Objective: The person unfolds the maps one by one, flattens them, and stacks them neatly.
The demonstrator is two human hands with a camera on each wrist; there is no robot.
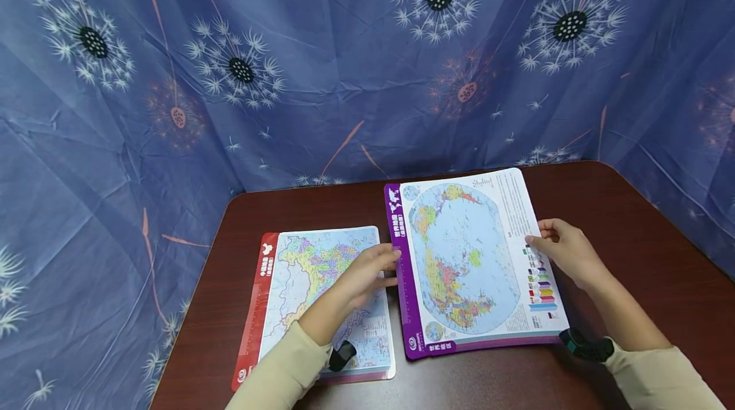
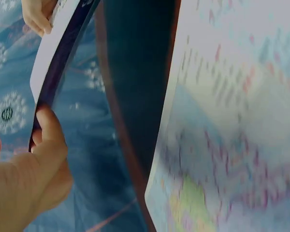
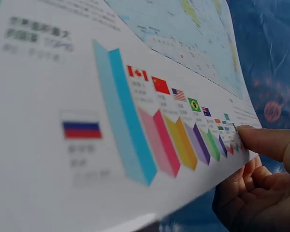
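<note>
A world map sheet (image 1: 465, 263) with a purple border is held up off the dark table, its print turned sideways. My left hand (image 1: 370, 273) grips its purple left edge, as the left wrist view also shows with fingers (image 2: 50, 128) at the edge. On the opposite white edge, my right hand (image 1: 565, 250) pinches the sheet, thumb (image 3: 263, 142) on the printed face and the other fingers behind. A China map (image 1: 298, 295) with a red border lies on the table to the left, partly hidden under my left forearm.
The dark brown table (image 1: 626, 225) has rounded far corners. A blue curtain (image 1: 344, 78) printed with dandelions hangs behind it and along both sides. Black bands (image 1: 342, 356) are on both wrists.
</note>
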